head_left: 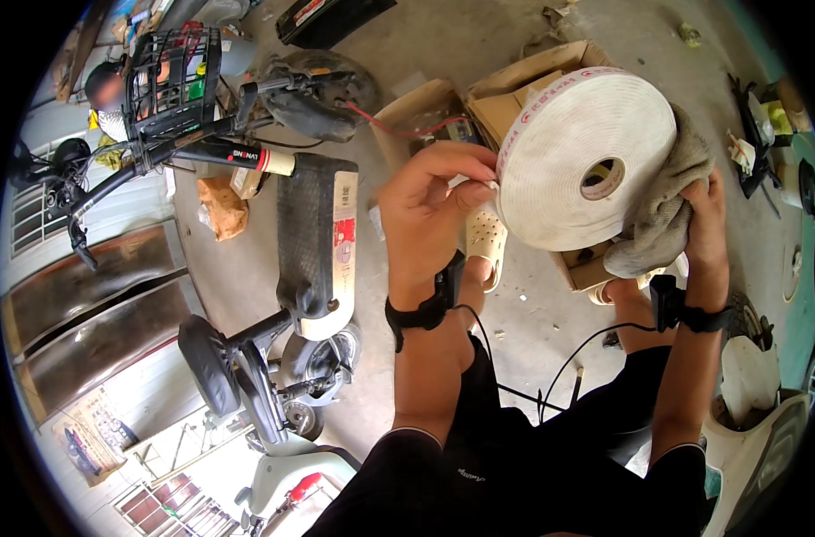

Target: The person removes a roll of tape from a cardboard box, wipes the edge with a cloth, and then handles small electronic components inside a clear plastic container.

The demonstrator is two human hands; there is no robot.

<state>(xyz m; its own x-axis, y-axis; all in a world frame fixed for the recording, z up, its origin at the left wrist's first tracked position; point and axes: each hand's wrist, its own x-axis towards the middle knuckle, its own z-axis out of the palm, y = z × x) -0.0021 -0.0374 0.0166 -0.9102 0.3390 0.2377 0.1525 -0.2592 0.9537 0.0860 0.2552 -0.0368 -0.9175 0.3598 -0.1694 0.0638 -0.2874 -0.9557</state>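
A large white roll of tape (555, 170) with red print along its outer edge is held up in front of me, its round core hole facing me. My left hand (425, 210) is closed at the roll's left rim, thumb and forefinger pinched on the tape where a small white bit shows. On the other side, a grey-brown cloth (662, 215) is bunched against the roll. My right hand (707, 219) grips this cloth, its fingers partly hidden behind it. Both wrists wear black straps with small devices.
Below the roll stands an open cardboard box (524, 72) on the concrete floor, with a red cable (407, 130) beside it. An electric scooter (313, 233) with a basket fills the left. A brown paper bag (224, 208) lies near it. A person (107, 94) is at the far left.
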